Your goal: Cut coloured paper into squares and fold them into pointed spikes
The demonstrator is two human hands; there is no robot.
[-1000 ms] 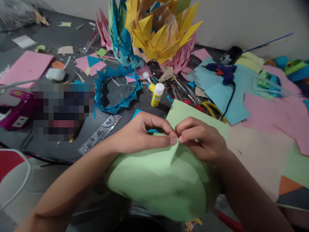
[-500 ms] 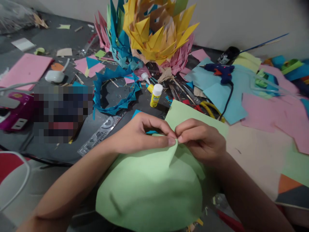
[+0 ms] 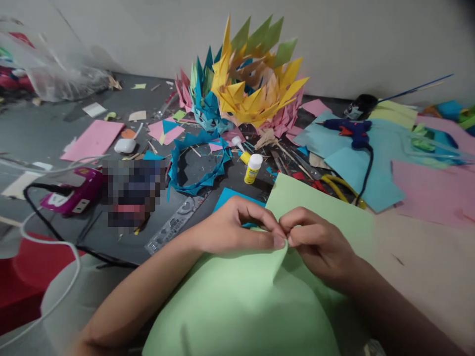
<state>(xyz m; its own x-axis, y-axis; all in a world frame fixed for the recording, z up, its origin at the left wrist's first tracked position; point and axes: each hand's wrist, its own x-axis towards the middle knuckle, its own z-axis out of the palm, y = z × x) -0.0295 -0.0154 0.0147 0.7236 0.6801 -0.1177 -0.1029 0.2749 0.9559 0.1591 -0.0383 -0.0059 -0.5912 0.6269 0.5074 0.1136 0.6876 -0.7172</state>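
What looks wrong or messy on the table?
Paper scraps are scattered around the blue paper ring, so it looks messy there. The glue gun lies on loose light-blue paper. I can't see anything spilled or broken.

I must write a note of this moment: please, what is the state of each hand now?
Left hand: closed, pinching the green paper.
Right hand: closed, fingertips at the same pinched edge.

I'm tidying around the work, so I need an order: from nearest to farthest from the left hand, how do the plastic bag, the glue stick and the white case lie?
From the left hand:
1. Glue stick, just beyond it.
2. White case, farther off, to the left.
3. Plastic bag, far left, by the wall.
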